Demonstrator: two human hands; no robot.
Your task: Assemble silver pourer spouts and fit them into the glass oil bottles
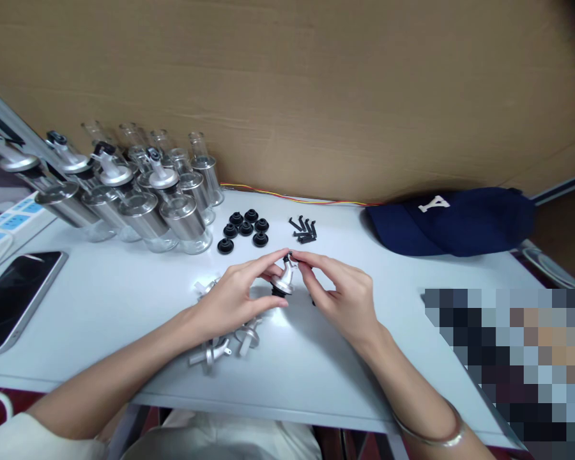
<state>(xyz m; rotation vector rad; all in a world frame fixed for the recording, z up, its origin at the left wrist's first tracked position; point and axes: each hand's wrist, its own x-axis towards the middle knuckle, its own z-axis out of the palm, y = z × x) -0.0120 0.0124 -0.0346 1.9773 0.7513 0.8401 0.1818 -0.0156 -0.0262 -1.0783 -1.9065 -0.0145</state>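
Note:
My left hand [237, 291] is closed round a silver bottle pourer [283, 280] with a black ribbed stopper [278, 292] at its lower end. The thumb sits by the stopper and the fingertips reach the spout's tip. My right hand [347, 294] pinches a small black lever [290, 255] at that tip, largely hidden by the fingers. Loose silver pourers [211, 353] without stoppers lie beside and partly under my left hand. Beyond my hands are several black rubber stoppers [245, 228] and a small group of black levers [307, 225].
Several glass bottles with metal sleeves [184, 217] stand at the back left, some topped with pourers. A phone [19, 300] and a power strip [9, 223] are at the left. A navy cap [450, 223] lies at the back right. A cardboard wall [292, 96] closes off the back.

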